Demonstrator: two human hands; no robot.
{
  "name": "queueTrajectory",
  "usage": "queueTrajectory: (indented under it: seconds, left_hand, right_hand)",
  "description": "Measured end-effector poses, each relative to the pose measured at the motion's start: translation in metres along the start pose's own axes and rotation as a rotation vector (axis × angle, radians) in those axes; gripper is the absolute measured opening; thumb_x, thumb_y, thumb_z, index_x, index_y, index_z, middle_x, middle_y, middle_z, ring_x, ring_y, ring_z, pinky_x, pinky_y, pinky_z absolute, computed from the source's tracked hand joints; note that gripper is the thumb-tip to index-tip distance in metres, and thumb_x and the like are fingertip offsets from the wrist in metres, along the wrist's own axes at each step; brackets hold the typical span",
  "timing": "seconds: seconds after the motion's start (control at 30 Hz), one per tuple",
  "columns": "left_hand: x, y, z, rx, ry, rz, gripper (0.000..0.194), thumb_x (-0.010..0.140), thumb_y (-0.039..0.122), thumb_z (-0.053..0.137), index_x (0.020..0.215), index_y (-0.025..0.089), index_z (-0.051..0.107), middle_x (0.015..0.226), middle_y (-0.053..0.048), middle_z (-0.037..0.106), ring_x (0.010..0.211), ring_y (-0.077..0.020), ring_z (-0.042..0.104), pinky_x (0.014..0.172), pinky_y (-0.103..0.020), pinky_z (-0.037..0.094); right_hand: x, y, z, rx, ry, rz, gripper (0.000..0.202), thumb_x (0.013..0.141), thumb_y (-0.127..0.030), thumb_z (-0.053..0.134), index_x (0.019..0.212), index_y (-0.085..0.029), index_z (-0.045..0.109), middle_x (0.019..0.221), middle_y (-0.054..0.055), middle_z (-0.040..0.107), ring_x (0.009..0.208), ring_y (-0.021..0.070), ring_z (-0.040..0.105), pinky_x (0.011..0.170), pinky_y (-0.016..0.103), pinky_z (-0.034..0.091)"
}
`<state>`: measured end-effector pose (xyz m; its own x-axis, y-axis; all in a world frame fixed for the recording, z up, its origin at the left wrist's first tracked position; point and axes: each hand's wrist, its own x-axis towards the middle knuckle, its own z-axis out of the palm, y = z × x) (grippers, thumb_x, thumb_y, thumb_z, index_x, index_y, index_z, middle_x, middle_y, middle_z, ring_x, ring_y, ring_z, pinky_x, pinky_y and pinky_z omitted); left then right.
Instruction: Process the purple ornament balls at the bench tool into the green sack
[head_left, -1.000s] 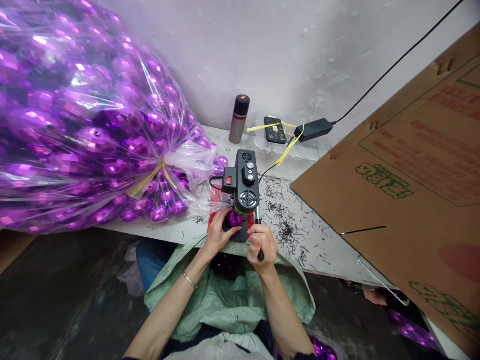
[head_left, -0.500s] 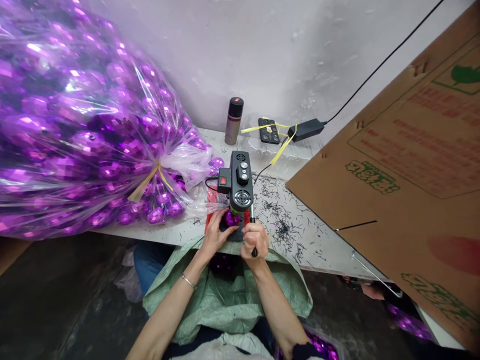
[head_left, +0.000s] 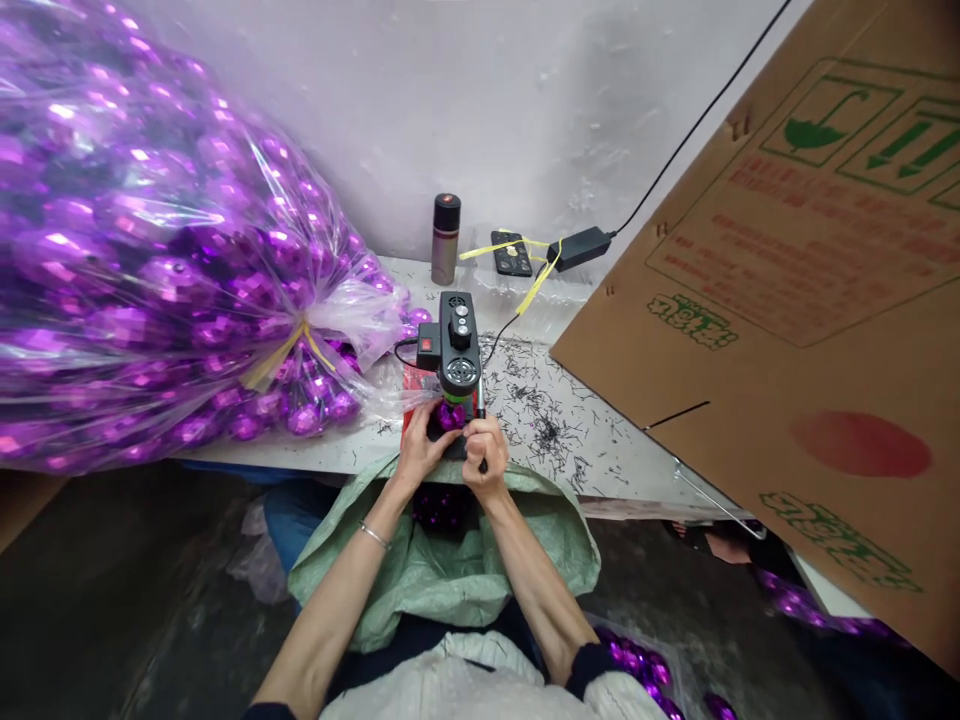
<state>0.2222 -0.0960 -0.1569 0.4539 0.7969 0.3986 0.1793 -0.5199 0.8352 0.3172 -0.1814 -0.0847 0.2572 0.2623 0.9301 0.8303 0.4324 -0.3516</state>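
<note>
A small black bench drill press (head_left: 460, 345) with a red switch stands at the table's front edge. Beneath its head sits a shiny purple faceted ball (head_left: 451, 415). The fingers and thumb of my left hand (head_left: 421, 448) close around that ball from the left and front. On the machine's right side my right hand (head_left: 486, 455) is wrapped round the black-gripped lever (head_left: 481, 400), which points down. An open green woven sack (head_left: 540, 540) spreads over my lap below the edge, with purple balls (head_left: 442, 508) inside.
To the left bulges a big clear bag (head_left: 180, 290) of purple balls, tied with yellow ribbon. A large cardboard box (head_left: 750, 330) leans in from the right. Behind are a spray can (head_left: 445, 240), a phone (head_left: 511, 254) and a power adapter (head_left: 579, 249). Black shavings (head_left: 547, 432) litter the table.
The whole view has shifted, so the machine and table appear a little further left and higher. Both hands keep their hold on the ball and the lever.
</note>
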Motion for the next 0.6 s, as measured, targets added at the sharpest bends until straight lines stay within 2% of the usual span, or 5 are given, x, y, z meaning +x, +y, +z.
queueTrajectory:
  seconds: [0.17,0.3,0.4,0.5,0.6]
  left_hand:
    - [0.001,0.007,-0.001,-0.028,-0.005,-0.037,0.054,0.083,0.042,0.075,0.128,0.018,0.058,0.128,-0.014,0.066,0.122,-0.0288,0.062,0.108,-0.047,0.047]
    - [-0.026,0.013,-0.008,-0.035,0.116,-0.057,0.057,0.086,0.044,0.073,0.134,0.019,0.054,0.131,-0.014,0.064,0.122,-0.0271,0.062,0.106,-0.045,0.05]
    - [-0.069,0.014,-0.022,0.053,0.135,0.047,0.059,0.085,0.047,0.075,0.133,0.021,0.054,0.127,-0.012,0.066,0.121,-0.0275,0.064,0.105,-0.046,0.052]
    - [-0.109,0.01,-0.036,0.178,-0.031,0.236,0.065,0.079,0.056,0.078,0.13,0.02,0.058,0.121,-0.013,0.07,0.114,-0.0296,0.068,0.099,-0.047,0.057]
    - [-0.114,0.006,-0.046,0.301,-0.043,0.318,0.062,0.084,0.056,0.073,0.131,0.019,0.059,0.12,-0.015,0.071,0.111,-0.0298,0.07,0.095,-0.045,0.058]
  right_hand:
    - [0.039,-0.019,-0.01,-0.001,-0.042,0.153,0.029,0.101,-0.019,0.039,0.073,-0.023,0.046,0.069,0.0,0.053,0.065,0.0134,0.055,0.061,0.029,0.044]
    - [0.073,-0.035,-0.012,-0.023,-0.076,0.311,0.035,0.102,-0.024,0.043,0.067,-0.023,0.043,0.065,-0.002,0.049,0.063,0.0111,0.051,0.065,0.028,0.043]
    - [0.073,-0.037,-0.013,-0.002,-0.07,0.299,0.035,0.102,-0.023,0.044,0.067,-0.022,0.044,0.066,-0.003,0.05,0.064,0.0106,0.052,0.064,0.027,0.043]
    - [0.061,-0.033,-0.013,0.016,-0.059,0.257,0.032,0.101,-0.019,0.044,0.069,-0.022,0.047,0.067,-0.002,0.051,0.067,0.0117,0.054,0.065,0.028,0.043]
    - [0.052,-0.03,-0.013,0.036,-0.061,0.234,0.03,0.099,-0.016,0.044,0.07,-0.022,0.048,0.068,-0.002,0.052,0.069,0.013,0.056,0.066,0.029,0.044]
